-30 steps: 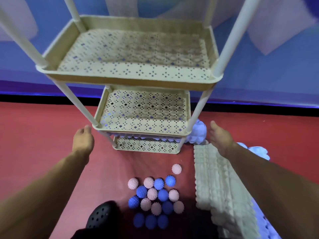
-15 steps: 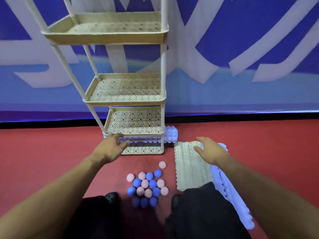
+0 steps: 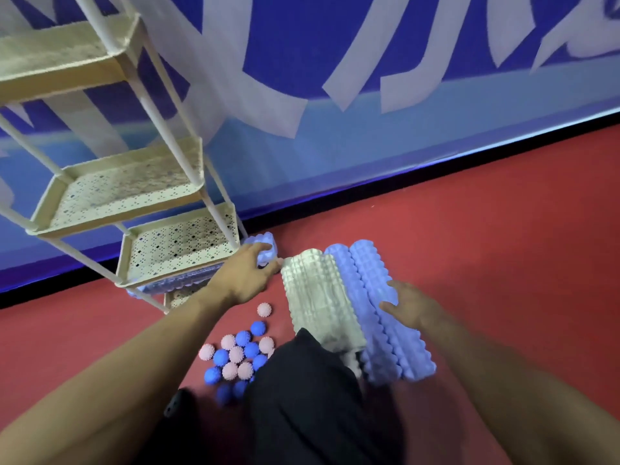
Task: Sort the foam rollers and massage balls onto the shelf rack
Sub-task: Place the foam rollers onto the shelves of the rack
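Beside the cream shelf rack (image 3: pixel 134 193) lie three foam rollers: one white roller (image 3: pixel 318 297), two blue rollers (image 3: pixel 375 297). A fourth roller (image 3: pixel 265 248) lies under its lowest tier. Left hand (image 3: pixel 245 280) reaches there, fingers loose; right hand (image 3: pixel 407 302) rests flat on the blue pair. Roughly seventeen massage balls (image 3: pixel 240 354) cluster nearby.

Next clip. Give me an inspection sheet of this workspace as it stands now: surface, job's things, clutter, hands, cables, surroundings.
Surface: red floor.
Job's things: cream shelf rack, the tiers in view bare; one blue roller lies under its low tier, end sticking out. White foam roller and two blue foam rollers lie side by side on the floor. Pink and blue spiky massage balls clustered on the floor.
Clutter: nothing seen.
Hands: left hand at the protruding roller end and the white roller's tip; grip unclear. Right hand rests with spread fingers on the blue rollers.
Cables: nothing seen.
Surroundings: blue and white banner wall; person's dark-clothed knee.
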### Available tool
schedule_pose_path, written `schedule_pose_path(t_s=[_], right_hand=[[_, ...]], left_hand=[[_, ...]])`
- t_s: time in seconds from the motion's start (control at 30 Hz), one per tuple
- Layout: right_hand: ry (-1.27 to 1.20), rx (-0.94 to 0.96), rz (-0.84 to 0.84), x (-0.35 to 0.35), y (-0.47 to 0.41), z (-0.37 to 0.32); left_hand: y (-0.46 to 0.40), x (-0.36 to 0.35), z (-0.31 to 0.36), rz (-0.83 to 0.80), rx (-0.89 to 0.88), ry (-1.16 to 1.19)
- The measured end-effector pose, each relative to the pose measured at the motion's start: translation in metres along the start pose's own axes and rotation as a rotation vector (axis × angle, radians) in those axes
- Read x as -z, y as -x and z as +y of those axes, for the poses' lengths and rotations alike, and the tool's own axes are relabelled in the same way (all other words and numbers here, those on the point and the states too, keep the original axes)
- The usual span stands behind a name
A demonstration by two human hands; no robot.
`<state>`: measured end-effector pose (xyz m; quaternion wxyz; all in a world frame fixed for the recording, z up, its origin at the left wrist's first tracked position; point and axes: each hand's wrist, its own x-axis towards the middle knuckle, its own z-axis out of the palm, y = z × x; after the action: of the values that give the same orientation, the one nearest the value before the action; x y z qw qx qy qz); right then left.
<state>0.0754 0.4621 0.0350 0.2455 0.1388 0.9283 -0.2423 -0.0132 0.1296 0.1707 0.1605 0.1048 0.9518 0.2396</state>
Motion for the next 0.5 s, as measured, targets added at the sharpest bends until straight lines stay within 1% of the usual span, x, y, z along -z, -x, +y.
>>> schedule_pose_path(t_s=[0.07, 0.13, 0.23, 0.3, 0.33, 0.4, 0.43, 0.5], right_hand=[[-0.070, -0.036, -0.041, -0.018, -0.023, 0.028], [-0.132, -0.084, -0.080, -0.033, -0.035, 0.041], [-0.186, -0.139, -0.096, -0.062, -0.057, 0.061], [-0.290, -0.208, -0.108, -0.092, -0.080, 0.083], [-0.359, -0.231, -0.130, -0.117, -0.101, 0.106], [-0.392, -0.267, -0.138, -0.125, -0.110, 0.107], [-0.383, -0.275, -0.104, -0.120, -0.112, 0.101], [-0.287, -0.274, -0.033, -0.106, -0.109, 0.086]], left_hand=[[-0.016, -0.015, 0.010, -0.020, -0.020, -0.012], [-0.036, -0.031, 0.010, -0.058, -0.032, -0.013], [-0.066, -0.055, 0.001, -0.119, -0.005, -0.013], [-0.083, -0.071, -0.009, -0.145, 0.012, -0.016], [-0.090, -0.080, -0.016, -0.162, 0.017, -0.011], [-0.105, -0.097, -0.030, -0.203, 0.037, 0.016], [-0.111, -0.106, -0.037, -0.221, 0.054, 0.024], [-0.122, -0.123, -0.051, -0.250, 0.068, 0.029]])
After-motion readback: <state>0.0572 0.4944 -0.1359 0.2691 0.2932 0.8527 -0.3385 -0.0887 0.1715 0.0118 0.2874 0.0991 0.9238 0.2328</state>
